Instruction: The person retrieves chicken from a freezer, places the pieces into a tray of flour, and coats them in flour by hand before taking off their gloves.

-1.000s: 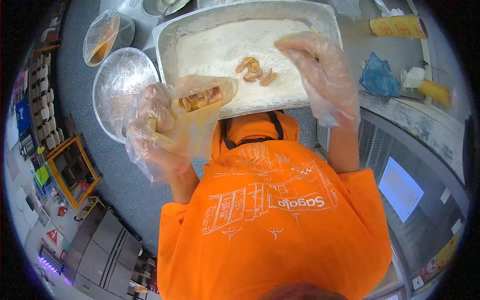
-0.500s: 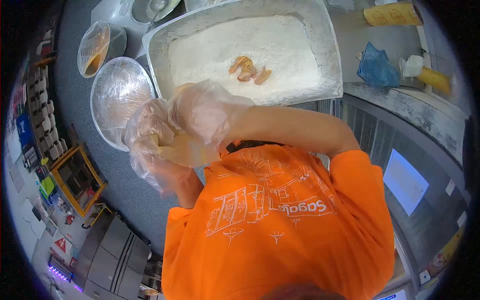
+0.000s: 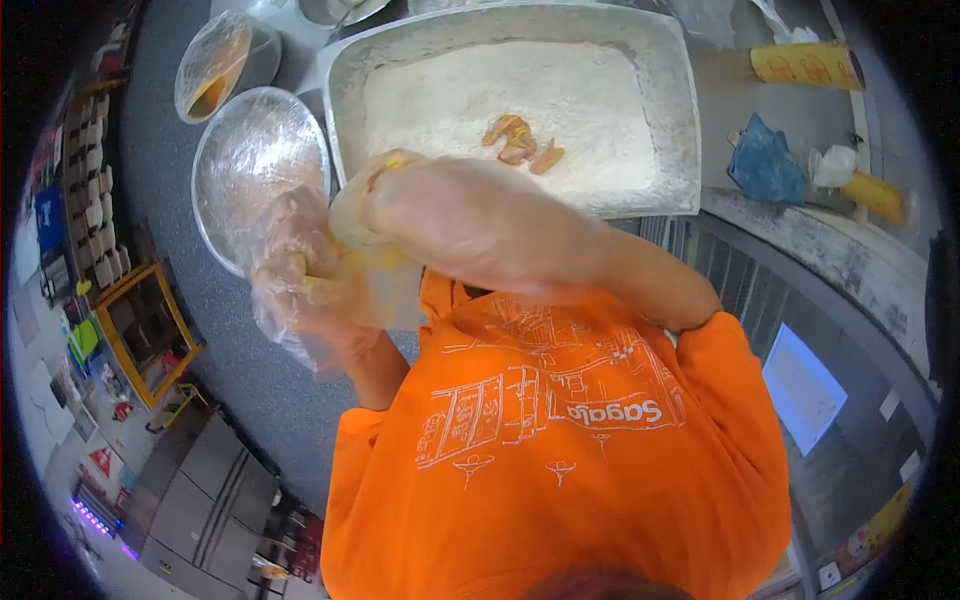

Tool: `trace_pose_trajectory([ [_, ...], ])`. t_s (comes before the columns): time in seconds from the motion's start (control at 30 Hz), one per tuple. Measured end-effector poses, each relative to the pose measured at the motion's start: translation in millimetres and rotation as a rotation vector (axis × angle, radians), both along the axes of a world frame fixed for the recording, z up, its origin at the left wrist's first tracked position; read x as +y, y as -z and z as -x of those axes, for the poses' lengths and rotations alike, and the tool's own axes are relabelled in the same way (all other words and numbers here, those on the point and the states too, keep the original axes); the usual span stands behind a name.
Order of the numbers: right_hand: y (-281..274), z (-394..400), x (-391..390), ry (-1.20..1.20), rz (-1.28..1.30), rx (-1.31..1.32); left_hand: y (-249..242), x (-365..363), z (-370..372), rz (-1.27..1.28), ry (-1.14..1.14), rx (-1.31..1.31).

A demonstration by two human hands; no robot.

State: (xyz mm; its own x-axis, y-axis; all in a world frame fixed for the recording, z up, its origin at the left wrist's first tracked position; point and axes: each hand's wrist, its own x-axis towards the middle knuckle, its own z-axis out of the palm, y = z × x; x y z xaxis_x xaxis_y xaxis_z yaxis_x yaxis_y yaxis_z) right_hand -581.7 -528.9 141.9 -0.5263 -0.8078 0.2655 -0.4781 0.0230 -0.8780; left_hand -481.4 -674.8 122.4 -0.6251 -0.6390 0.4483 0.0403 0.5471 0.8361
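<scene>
My left hand (image 3: 300, 275), in a loose clear plastic glove, is curled beside the wrapped bowl (image 3: 262, 175), with yellowish smears at its fingers. What it grips, if anything, cannot be made out. Just right of it, my right hand (image 3: 415, 200) is also in clear plastic and blurred by motion, with yellow bits on it. Its fingers are hidden. Thin translucent plastic (image 3: 385, 285) with yellowish spots hangs between the hands. Beyond them, a large metal tray (image 3: 690, 110) holds white flour (image 3: 440, 100). Coated yellowish raw meat pieces (image 3: 515, 140) lie on the flour.
A second film-covered container (image 3: 250, 65) with orange contents stands at the upper left. Another bowl (image 3: 345, 8) is at the top edge. To the right are a yellow roll (image 3: 808, 66), a blue cloth (image 3: 765, 160) and another yellow roll (image 3: 872, 196).
My right hand has turned and risen slightly, and yellow bits now show on it. My left hand stays beside the bowl. The view has shifted, and the meat pieces remain on the flour.
</scene>
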Motion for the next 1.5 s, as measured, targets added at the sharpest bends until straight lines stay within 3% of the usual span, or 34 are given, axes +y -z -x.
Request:
trace_pose_trajectory([
  [0.03, -8.2, -1.2, 6.4, 0.102, -0.003, -0.009, -0.8, 0.0, 0.3, -0.005, -0.013, -0.001],
  [0.07, -22.1, 14.8, 17.8, 0.013, -0.051, -0.040, -0.1, -0.1, 0.9, -0.016, -0.024, 0.002],
  [0.17, -21.7, 29.1, 42.1, 0.261, 0.134, -0.730, -1.5, 1.1, -2.8, -0.064, -0.031, 0.016],
  [0.27, 0.3, 56.4, 33.9, 0.354, -0.043, -0.631, 3.4, -4.7, -10.7, -0.240, 0.029, 0.067],
  [0.33, 41.7, 59.7, 16.0, 0.316, -0.033, 0.042, 2.3, -4.5, -12.5, -0.270, 0.016, 0.079],
  [0.4, 59.7, 54.0, 14.2, 0.257, -0.063, 0.227, 1.7, -5.9, -18.6, -0.275, 0.034, 0.057],
  [0.5, 39.8, 49.6, 24.6, 0.172, -0.181, -0.030, -1.1, -10.8, -32.5, -0.239, 0.075, 0.013],
  [0.57, -25.5, 35.3, 23.9, 0.160, -0.275, 0.043, -5.3, -13.9, -48.1, -0.214, 0.105, -0.027],
  [0.63, -27.9, 18.4, 21.8, -0.137, -0.109, 0.067, -6.6, -16.4, -57.8, -0.214, 0.140, -0.055],
  [0.7, -6.4, -0.3, 14.9, -0.196, -0.013, 0.092, -5.4, -16.3, -63.6, -0.213, 0.177, -0.072],
  [0.73, 18.3, -16.6, 3.0, -0.114, 0.000, 0.113, -4.0, -15.9, -65.7, -0.209, 0.196, -0.080],
  [0.8, 26.8, -25.8, -23.8, -0.172, -0.278, 0.167, 0.4, -15.2, -65.5, -0.209, 0.225, -0.090],
  [0.83, 19.3, -22.2, -34.8, -0.317, -0.566, 0.195, 1.9, -15.2, -65.5, -0.208, 0.234, -0.092],
  [0.93, 3.3, -20.4, -43.6, -0.318, -0.708, -0.062, 5.3, -17.0, -64.2, -0.209, 0.258, -0.095],
  [1.03, -0.5, -19.1, -61.0, -0.355, -0.845, 0.207, 5.8, -20.0, -61.6, -0.207, 0.262, -0.104],
  [1.17, 30.8, -25.0, -38.4, -0.277, -0.390, 0.127, 6.3, -26.1, -60.5, -0.207, 0.249, -0.109],
  [1.27, 9.1, -23.7, -35.4, -0.197, -0.328, -0.043, 3.2, -31.7, -58.9, -0.205, 0.235, -0.114],
  [1.43, 22.6, -29.0, -35.5, -0.050, -0.073, -0.305, 0.6, -34.6, -58.5, -0.189, 0.235, -0.117],
  [1.5, 16.2, -21.9, -40.1, -0.255, -0.344, -0.054, -1.4, -36.3, -58.1, -0.184, 0.239, -0.125],
])
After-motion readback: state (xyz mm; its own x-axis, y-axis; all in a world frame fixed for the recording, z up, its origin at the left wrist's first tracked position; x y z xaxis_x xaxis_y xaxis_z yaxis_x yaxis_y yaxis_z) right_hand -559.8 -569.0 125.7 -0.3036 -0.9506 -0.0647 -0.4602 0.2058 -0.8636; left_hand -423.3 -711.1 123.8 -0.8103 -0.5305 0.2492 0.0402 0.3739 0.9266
